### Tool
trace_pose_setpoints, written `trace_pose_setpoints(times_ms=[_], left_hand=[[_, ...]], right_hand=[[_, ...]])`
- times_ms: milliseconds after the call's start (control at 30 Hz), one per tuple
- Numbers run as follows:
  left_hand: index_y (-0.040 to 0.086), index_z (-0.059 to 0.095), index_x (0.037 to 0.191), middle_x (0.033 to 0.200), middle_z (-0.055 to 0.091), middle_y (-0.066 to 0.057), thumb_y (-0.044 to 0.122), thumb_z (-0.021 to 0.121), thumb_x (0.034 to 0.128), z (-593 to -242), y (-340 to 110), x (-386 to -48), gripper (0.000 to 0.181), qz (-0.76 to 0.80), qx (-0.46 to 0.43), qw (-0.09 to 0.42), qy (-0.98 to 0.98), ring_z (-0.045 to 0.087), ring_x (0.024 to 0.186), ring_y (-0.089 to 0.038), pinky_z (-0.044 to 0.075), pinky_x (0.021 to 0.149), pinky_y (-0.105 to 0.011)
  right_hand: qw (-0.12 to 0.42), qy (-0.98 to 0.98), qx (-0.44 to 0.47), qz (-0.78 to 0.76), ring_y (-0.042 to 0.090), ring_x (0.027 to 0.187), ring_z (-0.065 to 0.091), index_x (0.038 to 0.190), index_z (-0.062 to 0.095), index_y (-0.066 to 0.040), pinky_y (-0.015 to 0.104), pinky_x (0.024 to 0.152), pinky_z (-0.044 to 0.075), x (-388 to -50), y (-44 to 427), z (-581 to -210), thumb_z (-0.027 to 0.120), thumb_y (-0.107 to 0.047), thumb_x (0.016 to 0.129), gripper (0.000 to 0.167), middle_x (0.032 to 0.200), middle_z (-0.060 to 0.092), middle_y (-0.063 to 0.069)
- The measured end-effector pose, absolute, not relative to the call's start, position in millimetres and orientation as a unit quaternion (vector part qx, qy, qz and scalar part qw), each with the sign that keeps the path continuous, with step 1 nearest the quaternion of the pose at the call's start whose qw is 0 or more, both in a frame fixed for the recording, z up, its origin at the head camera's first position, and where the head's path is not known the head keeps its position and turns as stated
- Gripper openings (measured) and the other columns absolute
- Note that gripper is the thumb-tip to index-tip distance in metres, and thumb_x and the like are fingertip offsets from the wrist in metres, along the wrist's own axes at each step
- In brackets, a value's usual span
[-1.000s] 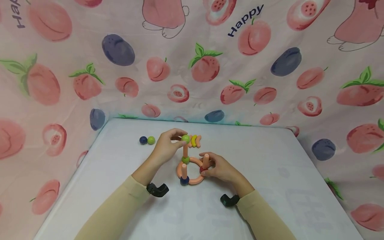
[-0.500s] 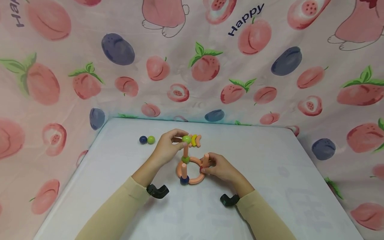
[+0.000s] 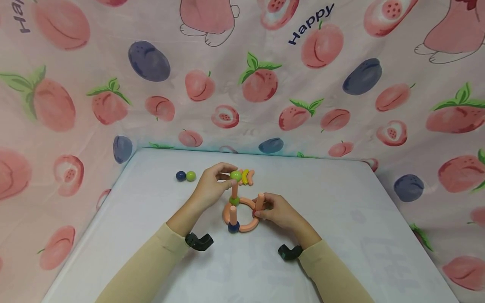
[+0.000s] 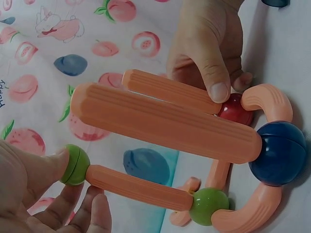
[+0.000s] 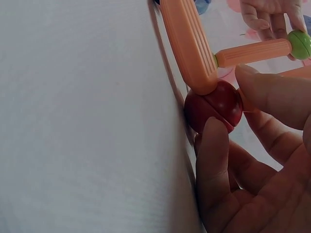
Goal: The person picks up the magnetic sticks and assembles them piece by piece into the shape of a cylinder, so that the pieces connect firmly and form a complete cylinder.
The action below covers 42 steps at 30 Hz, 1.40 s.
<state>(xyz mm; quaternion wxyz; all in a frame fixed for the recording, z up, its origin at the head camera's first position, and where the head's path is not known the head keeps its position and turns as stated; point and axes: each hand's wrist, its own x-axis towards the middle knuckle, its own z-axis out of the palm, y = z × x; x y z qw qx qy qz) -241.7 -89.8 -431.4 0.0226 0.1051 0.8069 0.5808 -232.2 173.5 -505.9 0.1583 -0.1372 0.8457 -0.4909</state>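
Observation:
On the white table a ring of curved orange sticks point(image 3: 249, 227) joins a blue ball point(image 3: 233, 227), a lower green ball point(image 3: 234, 201) and a red ball point(image 5: 214, 108). An orange stick stands upright on each ball. At the top of the far stick point(image 4: 141, 187) sits another green ball point(image 4: 75, 165), pinched between thumb and fingers of my left hand point(image 3: 212, 185). My right hand point(image 3: 282, 212) grips the red ball low at the ring's right side; its fingers mostly cover that ball in the head view. The upright stick on the blue ball point(image 4: 165, 121) has a bare top end.
Behind the ring lie curved sticks, one yellow point(image 3: 245, 177) and others orange point(image 3: 251, 177). Toward the back left, a loose blue ball point(image 3: 181, 176) touches a loose green ball point(image 3: 191, 176). A fruit-print cloth point(image 3: 227, 84) hangs behind the table.
The left hand and top green ball have shifted very slightly right. My right fingers have shifted a little on the red ball. Otherwise the ring and loose pieces stay in place.

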Motion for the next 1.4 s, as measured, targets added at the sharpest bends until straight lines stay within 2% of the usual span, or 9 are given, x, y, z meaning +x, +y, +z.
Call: trace_pose_setpoints(times_ms=[167,300,600,967,1167,1400], left_hand=[[0.022,0.071,0.134,0.138,0.069,-0.002,0.013,0.077,0.1002,-432.2,-91.3,-242.1,0.035,0.585,0.106,0.020,0.804,0.068,0.124,-0.027,0.061,0.101,-0.046],[0.021,0.071,0.134,0.137,0.069,-0.003,0.014,0.077,0.1003,-432.1,-92.4,-241.9,0.035,0.590,0.108,0.022,0.800,0.068,0.123,-0.027,0.061,0.098,-0.043],[0.021,0.071,0.133,0.135,0.069,-0.002,0.015,0.078,0.0999,-431.0,-93.6,-242.2,0.034,0.594,0.102,0.028,0.797,0.067,0.122,-0.026,0.058,0.091,-0.036],[0.020,0.071,0.134,0.138,0.069,-0.004,0.011,0.078,0.0995,-433.4,-96.4,-247.1,0.036,0.589,0.105,0.025,0.801,0.067,0.125,-0.027,0.060,0.101,-0.043],[0.020,0.071,0.133,0.137,0.070,-0.003,0.010,0.078,0.0994,-432.4,-97.6,-245.2,0.036,0.583,0.099,0.023,0.806,0.067,0.125,-0.027,0.061,0.096,-0.041],[0.020,0.071,0.134,0.138,0.070,-0.003,0.013,0.079,0.0987,-432.8,-102.3,-239.5,0.037,0.582,0.090,0.018,0.808,0.067,0.125,-0.027,0.060,0.098,-0.043]], right_hand=[[0.150,0.848,-0.124,-0.493,0.021,0.101,0.066,0.100,0.072,-0.013,0.030,0.073,0.058,-232.1,171.7,-504.1,0.081,-0.016,0.097,0.010,0.130,0.075,0.009],[0.144,0.848,-0.108,-0.499,0.021,0.101,0.067,0.100,0.073,-0.012,0.032,0.072,0.059,-233.1,170.8,-504.3,0.082,-0.016,0.096,0.011,0.131,0.073,0.010],[0.113,0.864,-0.080,-0.485,0.019,0.092,0.067,0.106,0.073,-0.014,0.031,0.068,0.059,-236.0,169.6,-504.7,0.082,-0.014,0.096,0.015,0.108,0.078,0.005],[0.094,0.866,-0.059,-0.488,0.020,0.089,0.067,0.111,0.075,-0.012,0.030,0.067,0.058,-244.3,164.8,-501.6,0.081,-0.010,0.096,0.017,0.108,0.079,0.005],[0.096,0.868,-0.046,-0.486,0.021,0.095,0.065,0.113,0.077,-0.014,0.031,0.071,0.058,-250.3,162.1,-500.7,0.081,-0.012,0.096,0.018,0.112,0.078,0.004],[0.104,0.863,-0.053,-0.491,0.022,0.104,0.066,0.116,0.078,-0.017,0.030,0.080,0.058,-256.6,155.7,-501.1,0.080,-0.014,0.098,0.018,0.116,0.077,0.002]])
